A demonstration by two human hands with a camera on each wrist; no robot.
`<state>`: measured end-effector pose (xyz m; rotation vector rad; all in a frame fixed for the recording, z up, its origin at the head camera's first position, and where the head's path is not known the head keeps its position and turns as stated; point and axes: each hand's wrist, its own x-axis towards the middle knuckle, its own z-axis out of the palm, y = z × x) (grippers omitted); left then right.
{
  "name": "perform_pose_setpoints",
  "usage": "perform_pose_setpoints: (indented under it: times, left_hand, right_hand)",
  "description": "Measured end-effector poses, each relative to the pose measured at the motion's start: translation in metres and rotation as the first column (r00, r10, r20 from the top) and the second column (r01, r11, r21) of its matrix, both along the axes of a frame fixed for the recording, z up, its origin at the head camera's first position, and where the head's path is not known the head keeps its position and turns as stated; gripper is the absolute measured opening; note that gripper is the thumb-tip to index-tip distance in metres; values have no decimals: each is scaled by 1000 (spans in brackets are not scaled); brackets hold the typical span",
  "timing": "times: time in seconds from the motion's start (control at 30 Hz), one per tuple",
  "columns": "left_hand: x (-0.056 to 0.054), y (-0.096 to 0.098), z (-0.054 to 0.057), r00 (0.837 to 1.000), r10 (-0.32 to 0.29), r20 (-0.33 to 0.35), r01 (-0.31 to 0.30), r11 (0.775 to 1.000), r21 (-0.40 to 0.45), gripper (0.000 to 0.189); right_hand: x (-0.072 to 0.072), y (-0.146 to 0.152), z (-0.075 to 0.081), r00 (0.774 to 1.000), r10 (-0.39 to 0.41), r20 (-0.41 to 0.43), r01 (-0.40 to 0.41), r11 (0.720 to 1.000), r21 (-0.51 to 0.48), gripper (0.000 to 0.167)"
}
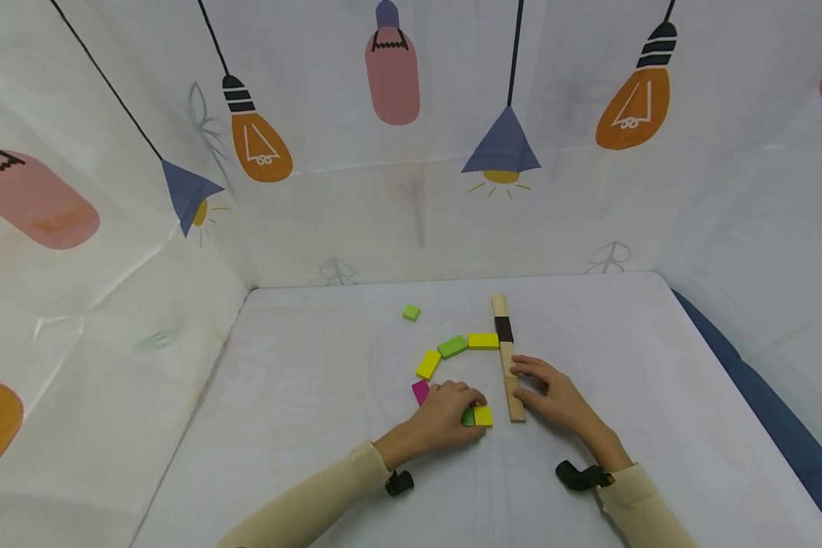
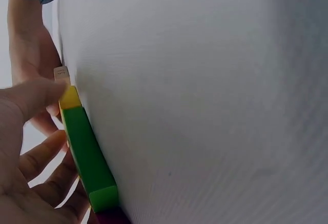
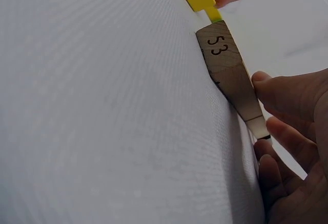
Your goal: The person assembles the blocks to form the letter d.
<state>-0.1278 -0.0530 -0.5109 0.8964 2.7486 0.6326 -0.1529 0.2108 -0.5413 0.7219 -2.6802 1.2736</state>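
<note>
My left hand pinches a yellow block between thumb and fingers, at the lower end of a curve of coloured blocks. Beside it lies a green block, partly covered by the hand in the head view. A magenta block shows just past the knuckles. Opposite, my right hand rests its thumb and fingertips against the right side of a straight row of wooden blocks. The near wooden block has "53" on its end. The left yellow block sits a little left of this row.
Further along the curve are a yellow block, a green block and a yellow block meeting the row. A black block is set within the row. One lime block lies apart on the white table.
</note>
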Motion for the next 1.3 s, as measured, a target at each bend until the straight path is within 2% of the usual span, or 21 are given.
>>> perform_pose_setpoints:
  times: [0.13,0.27,0.43,0.53,0.67,0.8,0.9,1.03,1.17,1.3]
  left_hand:
    - [-5,-4,4,999,14,51,-16,999,41,50]
    - [-18,-16,16,997,50,65,-53,997,59,56]
    - [-47,-42,33,992,97,86,-107,987,123,61]
    - [-67,-61,41,986,133,96,-151,966,210,61]
    - [-91,-83,49,979,198,52,-205,938,279,58]
    - [-110,-96,53,965,261,15,-254,924,284,56]
    - [-121,-101,52,955,296,12,-287,913,292,57]
    - [-136,-103,45,939,343,31,-334,886,322,56]
    - [-149,-104,34,910,406,82,-409,849,336,56]
    - [-157,-106,21,881,454,131,-470,814,342,60]
  right_hand:
    - [1,0,1,1000,-8,8,8,1000,12,39]
    - [0,0,0,999,-13,34,13,1000,22,40]
    - [-1,1,-1,998,-19,63,16,999,37,40]
    - [-1,1,0,998,-18,64,15,999,41,40]
    - [-1,1,1,998,-9,65,8,1000,25,40]
    - [-1,1,0,999,1,43,-1,1000,2,39]
    - [-1,1,0,1000,3,23,-3,1000,-8,38]
    - [-1,2,1,999,3,34,-3,1000,-12,38]
    - [-1,3,1,999,16,43,-16,1000,-13,39]
    - [-2,2,-1,999,31,23,-30,999,-23,38]
